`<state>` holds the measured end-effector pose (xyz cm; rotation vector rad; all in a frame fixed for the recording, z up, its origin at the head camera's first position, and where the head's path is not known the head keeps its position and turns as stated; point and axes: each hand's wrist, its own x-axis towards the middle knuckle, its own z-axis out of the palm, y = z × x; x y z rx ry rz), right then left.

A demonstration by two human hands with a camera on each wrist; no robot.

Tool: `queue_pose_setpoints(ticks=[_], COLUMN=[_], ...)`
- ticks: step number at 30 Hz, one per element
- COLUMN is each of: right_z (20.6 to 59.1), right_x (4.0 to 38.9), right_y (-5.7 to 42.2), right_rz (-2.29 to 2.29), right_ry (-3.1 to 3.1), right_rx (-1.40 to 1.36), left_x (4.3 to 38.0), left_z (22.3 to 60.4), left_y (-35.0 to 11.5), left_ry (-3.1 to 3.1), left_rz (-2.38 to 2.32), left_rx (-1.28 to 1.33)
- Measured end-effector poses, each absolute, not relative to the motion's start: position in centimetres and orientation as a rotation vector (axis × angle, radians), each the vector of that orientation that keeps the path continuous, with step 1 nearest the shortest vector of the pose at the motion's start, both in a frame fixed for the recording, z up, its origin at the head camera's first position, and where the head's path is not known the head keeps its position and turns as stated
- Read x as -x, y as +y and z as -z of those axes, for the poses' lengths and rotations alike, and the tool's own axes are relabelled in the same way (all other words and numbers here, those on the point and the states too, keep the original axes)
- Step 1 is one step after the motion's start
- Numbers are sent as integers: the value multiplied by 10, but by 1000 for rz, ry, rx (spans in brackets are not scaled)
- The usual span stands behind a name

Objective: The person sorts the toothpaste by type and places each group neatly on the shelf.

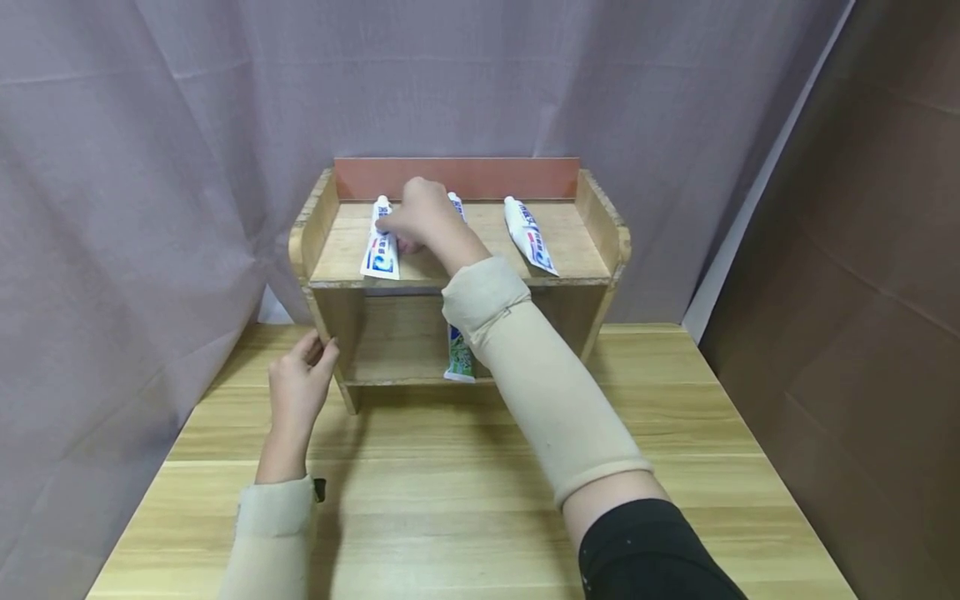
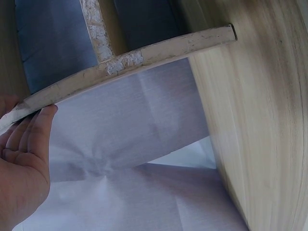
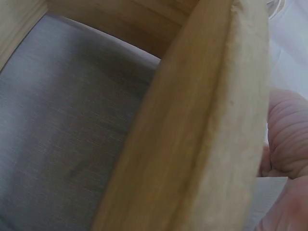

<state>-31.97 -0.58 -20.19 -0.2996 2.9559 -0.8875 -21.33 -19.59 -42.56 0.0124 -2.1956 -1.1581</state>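
Note:
A small wooden shelf (image 1: 468, 284) stands on the table. On its top board, my right hand (image 1: 429, 218) pinches the leftmost white-and-blue toothpaste tube (image 1: 381, 258), thumb across its middle and fingers curled at its right edge. In the right wrist view, a white tube corner (image 3: 269, 192) shows beside that hand, partly behind the board edge. A second toothpaste tube (image 1: 456, 204) is mostly hidden behind the right hand; a third toothpaste tube (image 1: 531, 237) lies slanted at the right. My left hand (image 2: 29, 154) grips the front edge of the shelf's left side panel (image 2: 159, 55).
On the lower board lies a green tube (image 1: 459, 358), its upper part hidden by the right sleeve. A reddish back strip (image 1: 495, 177) closes the top board's rear. Grey cloth (image 1: 420, 83) hangs behind, brown cloth (image 1: 847, 250) at the right. The wooden table (image 1: 450, 500) extends in front.

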Motion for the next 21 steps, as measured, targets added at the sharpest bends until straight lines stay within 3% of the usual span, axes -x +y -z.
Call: queue_pose_setpoints(ticks=[21], right_z=[205], right_x=[314], right_y=[2], right_rz=[966], right_ry=[3004], right_rx=[367], left_x=[215], left_z=[426], left_y=[-197], left_ry=[-2206], left_rz=[1154], left_rx=[-8])
